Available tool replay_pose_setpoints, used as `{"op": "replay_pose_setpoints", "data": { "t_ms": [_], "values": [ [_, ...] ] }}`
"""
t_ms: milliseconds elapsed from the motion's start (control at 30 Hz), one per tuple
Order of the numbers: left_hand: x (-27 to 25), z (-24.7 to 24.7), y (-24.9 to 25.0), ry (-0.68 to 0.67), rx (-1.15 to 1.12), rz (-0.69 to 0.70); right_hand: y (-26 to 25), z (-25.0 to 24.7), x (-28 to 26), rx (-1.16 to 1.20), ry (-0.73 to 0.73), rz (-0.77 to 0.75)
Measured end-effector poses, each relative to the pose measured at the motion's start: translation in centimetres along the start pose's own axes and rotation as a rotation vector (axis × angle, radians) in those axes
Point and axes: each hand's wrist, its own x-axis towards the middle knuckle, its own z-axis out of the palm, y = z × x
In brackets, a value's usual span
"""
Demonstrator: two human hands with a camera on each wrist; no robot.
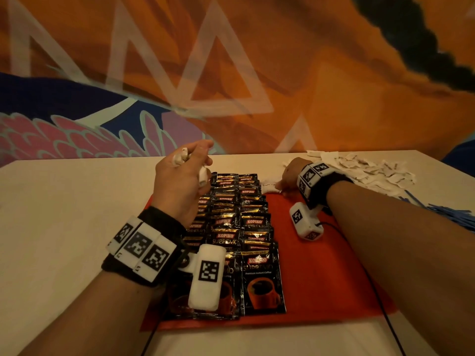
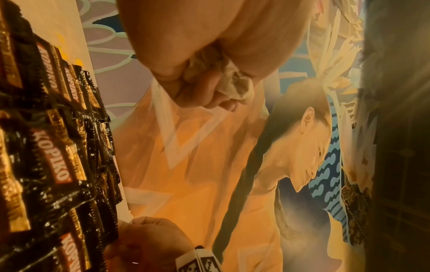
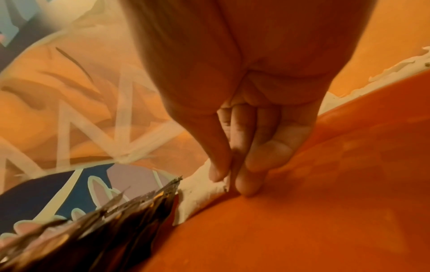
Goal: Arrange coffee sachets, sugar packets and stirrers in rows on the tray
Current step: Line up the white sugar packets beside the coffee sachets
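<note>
Down at the far edge of the red tray [image 1: 321, 278], right hand [image 1: 289, 176] with fingers [image 3: 249, 176] straight and pressed together, thumb alongside, tips pressing a white sugar packet [image 1: 270, 186] flat where tray meets table [image 1: 64, 214]. Packet of crinkled white paper, lying just beside the far end of the coffee rows, its small dark print too tiny to read.

Raised above the far left of the tray, left hand [image 1: 180, 176] curled tight round a bunch of crumpled sugar packets [image 2: 223, 79], white paper bulging between fingers and palm.

Below that hand, coffee sachets [image 1: 254, 222] in overlapping rows along the left half of the tray. Glossy black foil, serrated edges, gold bands, red label reading "KOPIKO", then "SUPREMO" and "Premium Instant Coffee" on the nearest one, over a picture of an orange cup.

Right half of the tray bare, smooth and flat.

Farther right on the pale table, a loose heap of white sugar packets [image 1: 365, 170], and near it a scatter of thin blue stirrers [image 1: 442, 211], well apart from the tray.

On both wrists, black straps carrying white blocks with square black-and-white markers.

Behind the table, a painted mural in orange, blue and pink.
</note>
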Motion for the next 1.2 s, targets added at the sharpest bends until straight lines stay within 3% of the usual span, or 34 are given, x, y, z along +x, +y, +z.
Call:
{"op": "replay_pose_setpoints", "data": {
  "t_ms": [167,300,500,567,700,800,900,1033,1200],
  "values": [
    [0.2,-0.2,-0.2,-0.002,0.014,-0.027,-0.3,-0.2,-0.9,-0.102,0.054,-0.044],
    [0.4,-0.5,-0.2,-0.069,-0.026,-0.147,0.5,-0.5,-0.4,-0.159,0.035,-0.087],
    [0.0,-0.3,0.1,-0.158,-0.043,-0.315,0.1,-2.6,-1.6,0.084,0.029,-0.187],
    [-0.3,0.0,0.1,-0.176,-0.034,-0.336,-0.7,-3.3,-3.7,0.247,-0.007,-0.299],
    [-1.0,0.7,0.3,-0.222,-0.028,-0.333,-2.6,-4.2,-9.0,0.334,-0.003,-0.663],
    [-1.3,1.0,0.1,-0.240,0.032,-0.310,-3.8,-4.0,-12.3,0.421,-0.082,-0.811],
    [-1.5,1.2,0.1,-0.273,0.101,-0.291,-4.2,-3.2,-13.6,0.420,-0.159,-0.856],
    [-1.9,1.5,0.3,-0.320,0.089,-0.283,-4.1,-2.1,-13.2,0.356,-0.242,-0.806],
    [-1.8,1.5,0.2,-0.243,0.129,-0.206,-4.2,-1.7,-12.8,0.405,-0.133,-0.813]
  ]
}}
